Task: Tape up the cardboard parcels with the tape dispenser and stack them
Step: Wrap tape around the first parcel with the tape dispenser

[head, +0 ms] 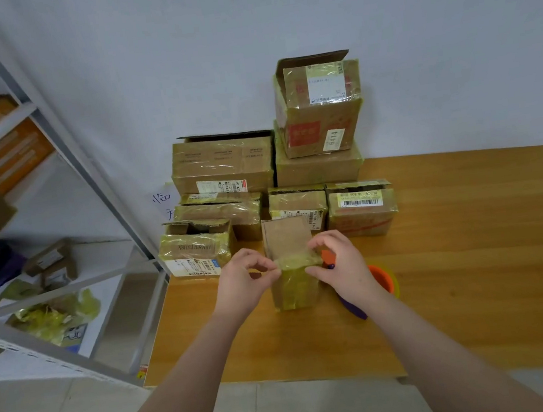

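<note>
Shelving (49, 131) far left. Left hand (247, 278), pinch on tape strip (299, 261) left end — upright parcel (295, 289) dead centre between both hands on worktop (476, 248), long axis vertical. Right hand (338, 266), pinch on right end; tape dispenser (382, 281) just behind, nearer right.

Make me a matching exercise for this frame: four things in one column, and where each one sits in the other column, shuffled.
Things:
1. small parcel
2. tape dispenser
3. box marked 6414
4. box printed LIBRARY

Places:
a. on top of another box, by the wall
b. on the table, partly hidden by the right hand
c. upright, held between the left hand and the right hand
d. at the table's left edge, top flaps open

Pairs: 1-c, 2-b, 3-a, 4-d
</note>
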